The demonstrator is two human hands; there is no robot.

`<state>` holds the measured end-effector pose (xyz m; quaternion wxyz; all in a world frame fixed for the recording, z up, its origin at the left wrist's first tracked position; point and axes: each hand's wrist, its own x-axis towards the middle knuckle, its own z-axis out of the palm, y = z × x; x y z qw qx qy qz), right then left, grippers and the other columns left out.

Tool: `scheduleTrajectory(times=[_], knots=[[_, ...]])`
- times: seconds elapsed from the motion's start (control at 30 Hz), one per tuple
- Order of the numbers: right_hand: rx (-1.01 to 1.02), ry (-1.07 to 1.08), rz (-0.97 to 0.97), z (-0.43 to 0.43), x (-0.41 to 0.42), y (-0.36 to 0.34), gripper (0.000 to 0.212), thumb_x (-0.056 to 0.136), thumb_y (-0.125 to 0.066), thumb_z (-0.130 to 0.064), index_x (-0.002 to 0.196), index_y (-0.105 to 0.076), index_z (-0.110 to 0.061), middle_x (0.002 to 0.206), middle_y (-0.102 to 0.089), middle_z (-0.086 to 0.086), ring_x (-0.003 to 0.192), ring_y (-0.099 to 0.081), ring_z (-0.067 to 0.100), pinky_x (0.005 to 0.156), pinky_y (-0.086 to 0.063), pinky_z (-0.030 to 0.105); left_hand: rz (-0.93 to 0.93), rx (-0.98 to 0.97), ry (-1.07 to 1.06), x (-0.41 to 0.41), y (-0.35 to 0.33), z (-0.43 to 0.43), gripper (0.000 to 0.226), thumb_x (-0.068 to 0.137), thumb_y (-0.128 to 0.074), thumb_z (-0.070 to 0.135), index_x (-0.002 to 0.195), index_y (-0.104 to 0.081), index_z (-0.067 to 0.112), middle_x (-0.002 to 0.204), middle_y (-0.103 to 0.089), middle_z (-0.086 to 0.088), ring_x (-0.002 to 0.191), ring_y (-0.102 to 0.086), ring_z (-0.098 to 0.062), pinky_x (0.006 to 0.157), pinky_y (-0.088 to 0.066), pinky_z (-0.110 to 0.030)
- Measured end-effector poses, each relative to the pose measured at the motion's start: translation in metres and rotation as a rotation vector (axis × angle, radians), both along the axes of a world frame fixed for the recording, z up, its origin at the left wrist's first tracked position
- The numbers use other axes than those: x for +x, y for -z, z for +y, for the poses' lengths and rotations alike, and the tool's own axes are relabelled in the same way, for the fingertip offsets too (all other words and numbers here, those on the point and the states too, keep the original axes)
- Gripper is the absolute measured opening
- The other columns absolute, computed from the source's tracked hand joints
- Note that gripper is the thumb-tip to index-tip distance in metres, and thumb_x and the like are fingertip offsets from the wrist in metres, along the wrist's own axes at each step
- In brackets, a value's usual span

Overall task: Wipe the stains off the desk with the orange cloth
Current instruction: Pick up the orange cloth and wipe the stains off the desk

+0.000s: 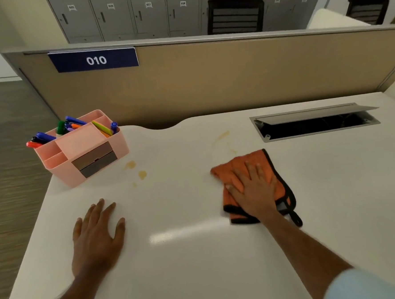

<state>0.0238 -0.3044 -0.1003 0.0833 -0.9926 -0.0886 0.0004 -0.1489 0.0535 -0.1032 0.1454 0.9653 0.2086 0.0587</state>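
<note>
The orange cloth (237,170) with a black edge lies folded on the white desk (198,253), right of centre. My right hand (255,189) presses flat on it, fingers spread. A faint yellowish smear (223,136) sits just beyond the cloth. Brown-yellow stains (142,174) lie in a small group left of centre, close to a pink organiser. My left hand (97,234) rests flat on the bare desk near the front left, holding nothing.
A pink desk organiser (85,151) full of coloured markers stands at the back left. An open cable hatch (315,124) with a raised lid is at the back right. A tan partition (233,77) runs behind the desk.
</note>
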Motion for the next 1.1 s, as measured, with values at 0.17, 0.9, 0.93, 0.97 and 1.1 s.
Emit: scheduleTrajectory(times=[0.17,0.9,0.93,0.97,1.1], knots=[[-0.015,-0.072,0.091,0.052,0.047,-0.008,0.071,0.086,-0.028,-0.075,0.148,-0.021,-0.04,0.163,-0.01,0.006,0.148,-0.004,0.037,0.109,-0.006,0.074,0.015,0.01,-0.007,0.0,0.002,0.001,0.066,0.089,-0.023,0.058,0.144,-0.041,0.026,0.158,-0.031,-0.001,0.148,-0.022,-0.02,0.121,-0.014,-0.047],[-0.001,-0.235,0.039,0.05,0.062,-0.005,0.061,0.091,-0.027,-0.064,0.147,-0.03,-0.039,0.161,-0.021,-0.001,0.148,-0.015,0.027,0.113,-0.011,0.066,0.037,-0.01,0.132,0.032,-0.001,-0.011,0.068,0.086,-0.026,0.061,0.14,-0.045,0.024,0.157,-0.034,-0.001,0.146,-0.025,-0.022,0.121,-0.011,-0.051],[0.0,-0.289,0.019,0.041,0.051,-0.004,0.063,0.089,-0.024,-0.065,0.146,-0.032,-0.039,0.16,-0.024,-0.002,0.148,-0.017,0.024,0.113,-0.012,0.061,0.03,-0.005,0.126,0.03,0.001,-0.012,0.067,0.087,-0.027,0.061,0.141,-0.044,0.025,0.157,-0.033,0.0,0.147,-0.023,-0.021,0.121,-0.01,-0.051],[0.003,-0.314,-0.001,0.029,0.04,-0.001,0.066,0.087,-0.021,-0.065,0.145,-0.034,-0.04,0.16,-0.026,-0.004,0.148,-0.018,0.022,0.113,-0.014,0.057,0.023,0.004,0.125,0.029,0.002,-0.013,0.066,0.087,-0.027,0.06,0.142,-0.043,0.025,0.158,-0.031,0.0,0.148,-0.022,-0.021,0.121,-0.01,-0.05],[0.005,-0.172,-0.023,-0.011,0.048,0.004,0.058,0.091,-0.029,-0.062,0.144,-0.036,-0.039,0.158,-0.029,-0.003,0.147,-0.021,0.023,0.111,-0.015,0.063,0.0,0.021,0.117,0.028,0.003,-0.016,0.065,0.088,-0.027,0.059,0.141,-0.044,0.025,0.158,-0.032,0.0,0.148,-0.023,-0.02,0.121,-0.011,-0.05]])
